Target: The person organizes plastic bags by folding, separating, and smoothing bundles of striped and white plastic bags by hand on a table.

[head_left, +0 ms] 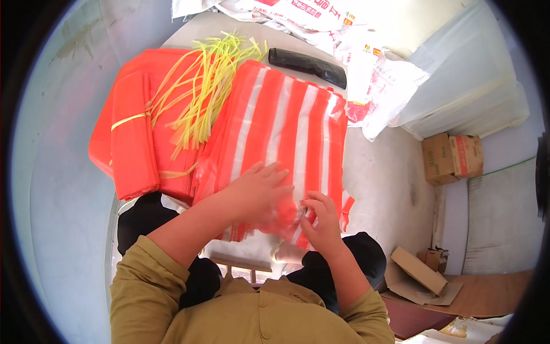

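Note:
A thick stack of red-and-white striped plastic bags (pixel 286 123) lies in front of me, its near edge loose and crumpled. My left hand (pixel 260 189) rests on the near part of the stack, palm down with the fingers stretched out; its lower side is slightly blurred. At the near right corner, my right hand (pixel 323 223) is curled, with crumpled striped plastic between thumb and fingers. Left of the stack, red folded bundles (pixel 134 132) are piled, the top one tied by a yellow strip. A loose bunch of yellow plastic strips (pixel 200 103) lies across them.
A black roll (pixel 306 66) lies beyond the stack. White printed sacks (pixel 389 86) are heaped behind it to the right. One cardboard box (pixel 452 157) stands at the right wall, and an opened carton (pixel 421 275) lies nearer, by a brown wooden surface (pixel 498 289).

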Tool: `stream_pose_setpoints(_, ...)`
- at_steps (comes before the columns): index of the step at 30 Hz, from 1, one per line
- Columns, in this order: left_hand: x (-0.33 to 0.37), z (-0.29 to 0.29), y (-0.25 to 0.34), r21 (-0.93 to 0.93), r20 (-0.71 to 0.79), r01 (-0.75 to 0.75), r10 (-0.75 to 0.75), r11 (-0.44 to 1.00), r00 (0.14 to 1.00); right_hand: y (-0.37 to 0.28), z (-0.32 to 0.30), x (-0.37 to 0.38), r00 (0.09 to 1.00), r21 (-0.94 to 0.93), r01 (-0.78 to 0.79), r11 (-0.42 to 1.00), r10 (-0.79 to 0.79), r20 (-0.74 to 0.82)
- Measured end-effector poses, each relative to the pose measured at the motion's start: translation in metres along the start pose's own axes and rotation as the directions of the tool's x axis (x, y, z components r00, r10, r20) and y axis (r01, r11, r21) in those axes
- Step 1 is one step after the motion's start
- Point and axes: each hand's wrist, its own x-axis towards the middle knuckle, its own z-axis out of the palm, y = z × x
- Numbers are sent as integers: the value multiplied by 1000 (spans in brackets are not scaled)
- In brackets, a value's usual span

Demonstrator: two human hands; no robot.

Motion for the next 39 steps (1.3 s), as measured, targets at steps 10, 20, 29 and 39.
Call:
stream_pose_setpoints(10,-4,2,-7,-139,-125,-38,21,990,992,-12,7,30,991,16,129,992,-129,29)
stream_pose_setpoints(20,4,7,-14,-235,-291,-117,45,965,956,-37,0,48,939,533,-335,777,323,118)
stream_pose_setpoints(29,-15,-18,-26,-213,-510,69,-171,975,843,-39,6,49,780,708,-517,482,606,156)
stream_pose_setpoints(39,-39,-11,-61,-937,-241,81,-798,339,552,-39,20,53,694,844,-341,414,717,-71)
